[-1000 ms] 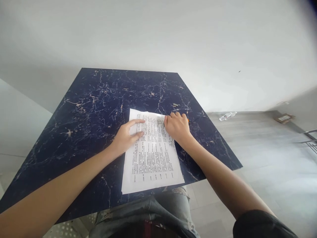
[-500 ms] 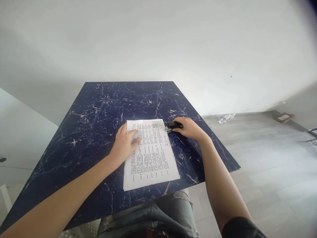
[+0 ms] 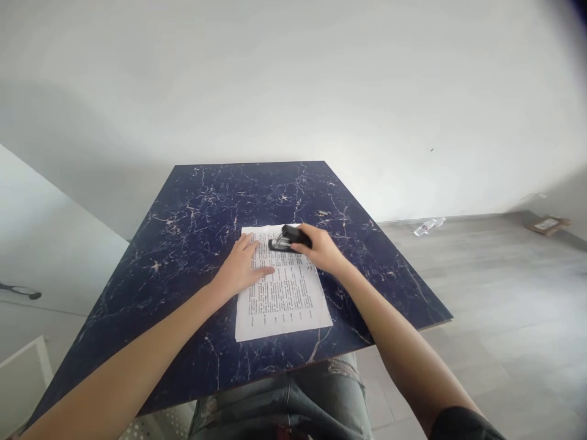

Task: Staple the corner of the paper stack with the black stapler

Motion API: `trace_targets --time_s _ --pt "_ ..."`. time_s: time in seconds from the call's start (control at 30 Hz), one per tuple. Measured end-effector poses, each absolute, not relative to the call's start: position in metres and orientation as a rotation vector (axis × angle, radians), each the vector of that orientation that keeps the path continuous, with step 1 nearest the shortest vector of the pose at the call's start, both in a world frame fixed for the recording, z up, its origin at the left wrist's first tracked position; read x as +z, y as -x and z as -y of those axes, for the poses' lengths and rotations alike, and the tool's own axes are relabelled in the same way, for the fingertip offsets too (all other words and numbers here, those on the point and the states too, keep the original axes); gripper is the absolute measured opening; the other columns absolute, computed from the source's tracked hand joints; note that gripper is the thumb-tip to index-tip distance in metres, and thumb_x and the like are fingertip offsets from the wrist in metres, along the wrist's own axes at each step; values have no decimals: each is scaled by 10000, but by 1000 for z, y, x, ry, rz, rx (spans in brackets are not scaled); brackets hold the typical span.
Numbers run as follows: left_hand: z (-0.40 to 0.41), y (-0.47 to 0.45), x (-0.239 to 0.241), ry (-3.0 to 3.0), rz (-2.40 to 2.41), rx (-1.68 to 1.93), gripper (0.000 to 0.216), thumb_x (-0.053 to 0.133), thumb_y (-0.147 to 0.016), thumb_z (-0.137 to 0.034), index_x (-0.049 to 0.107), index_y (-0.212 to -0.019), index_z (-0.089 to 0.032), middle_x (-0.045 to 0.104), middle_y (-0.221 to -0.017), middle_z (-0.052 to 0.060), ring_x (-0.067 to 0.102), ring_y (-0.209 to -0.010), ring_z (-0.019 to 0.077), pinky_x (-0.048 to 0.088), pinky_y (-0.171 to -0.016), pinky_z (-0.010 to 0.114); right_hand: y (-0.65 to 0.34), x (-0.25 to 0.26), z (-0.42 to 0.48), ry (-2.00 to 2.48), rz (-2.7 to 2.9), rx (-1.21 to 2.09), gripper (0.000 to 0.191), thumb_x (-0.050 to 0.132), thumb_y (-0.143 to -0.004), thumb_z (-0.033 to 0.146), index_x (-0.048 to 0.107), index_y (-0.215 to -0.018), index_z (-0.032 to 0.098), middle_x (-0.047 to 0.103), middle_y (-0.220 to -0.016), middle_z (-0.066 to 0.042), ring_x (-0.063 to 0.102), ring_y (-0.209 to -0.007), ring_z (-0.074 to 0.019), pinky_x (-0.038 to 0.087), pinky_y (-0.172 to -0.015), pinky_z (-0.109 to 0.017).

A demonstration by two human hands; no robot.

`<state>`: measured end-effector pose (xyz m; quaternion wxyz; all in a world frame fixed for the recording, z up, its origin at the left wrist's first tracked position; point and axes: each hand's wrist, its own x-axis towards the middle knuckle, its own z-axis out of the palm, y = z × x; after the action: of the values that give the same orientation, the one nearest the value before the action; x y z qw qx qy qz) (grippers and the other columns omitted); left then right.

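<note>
A printed sheet of paper [image 3: 284,299] lies on the dark blue marbled table [image 3: 192,244] in front of me. My left hand [image 3: 243,269] rests flat on the paper's left side, fingers stretched out. My right hand [image 3: 318,247] is closed round a black stapler [image 3: 287,237], which hovers over the top middle of the paper, just beyond my left fingertips.
A small pale object [image 3: 322,213] lies on the table beyond the paper. On the grey floor to the right are a plastic bottle [image 3: 428,226] and a flat brown box [image 3: 548,225]. A white wall stands behind the table. My jeans show below the near edge.
My right hand has carried the stapler from the paper's top right corner leftwards over its top middle. The left hand stays flat on the paper. The camera view has shifted.
</note>
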<state>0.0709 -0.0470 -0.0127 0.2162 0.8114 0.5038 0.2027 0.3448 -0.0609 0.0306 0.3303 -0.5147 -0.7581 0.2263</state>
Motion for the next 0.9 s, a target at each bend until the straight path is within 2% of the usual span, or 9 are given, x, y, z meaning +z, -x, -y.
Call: trace_targets --time_s 0.07,0.13,0.23,0.3,0.47,0.57,0.63,0.9 --pt "47 -68 -12 -2191 -1370 656 840 774 -813 -614 544 -1502 -193 378 -1680 209 279 -1584 443 268 -1269 657 -325 24 64 1268 2071 615 152 710 -930 276 643 -1046 204 714 -970 -57 634 -838 -212 467 -737 -341" --pt "49 -66 -9 -2164 -1287 788 725 729 -862 -450 524 -1504 -181 412 -1660 203 335 -1566 409 267 -1275 633 -314 17 65 1229 2116 605 146 715 -937 280 634 -1031 203 699 -965 -56 620 -841 -208 460 -741 -336" --pt "55 -66 -2 -2141 -1122 934 687 661 -811 -217 539 -1486 -168 431 -1655 179 355 -1564 367 219 -1302 592 -309 10 65 1200 2156 577 151 717 -938 264 640 -1056 210 700 -1003 -65 628 -922 -227 475 -803 -354" --pt "58 -68 0 -2052 -1054 1015 670 619 -788 -159 583 -1457 -183 467 -1640 145 374 -1556 344 213 -1310 570 -309 10 65 1178 2184 577 176 729 -927 252 657 -1084 217 712 -1020 -67 637 -979 -242 487 -857 -379" --pt "54 -76 -2 -1394 -900 1297 450 548 -882 -235 737 -1289 -198 653 -1466 118 545 -1433 311 337 -1262 527 -323 12 61 1122 2014 893 356 807 -868 323 700 -1199 246 752 -1171 -78 695 -1071 -258 533 -973 -444" --pt "48 -79 -3 -1010 -868 1368 346 579 -917 -344 796 -1124 -172 715 -1365 147 611 -1364 314 386 -1230 506 -336 7 56 1047 1727 1198 290 627 -1005 426 731 -1217 257 754 -1240 -95 700 -1162 -258 539 -1038 -475" --pt "46 -80 -3 -877 -885 1355 358 559 -945 -390 801 -1078 -161 721 -1353 157 616 -1363 307 380 -1234 492 -340 2 54 997 1590 1329 310 538 -1045 421 754 -1196 259 765 -1228 -93 706 -1165 -250 535 -1063 -485" --pt "45 -82 -5 -816 -903 1347 412 490 -1022 -414 797 -1050 -142 735 -1329 160 638 -1338 287 385 -1228 456 -334 -5 55 1052 1577 1328 318 501 -1017 312 782 -1146 239 780 -1176 -69 712 -1134 -232 512 -1082 -445"
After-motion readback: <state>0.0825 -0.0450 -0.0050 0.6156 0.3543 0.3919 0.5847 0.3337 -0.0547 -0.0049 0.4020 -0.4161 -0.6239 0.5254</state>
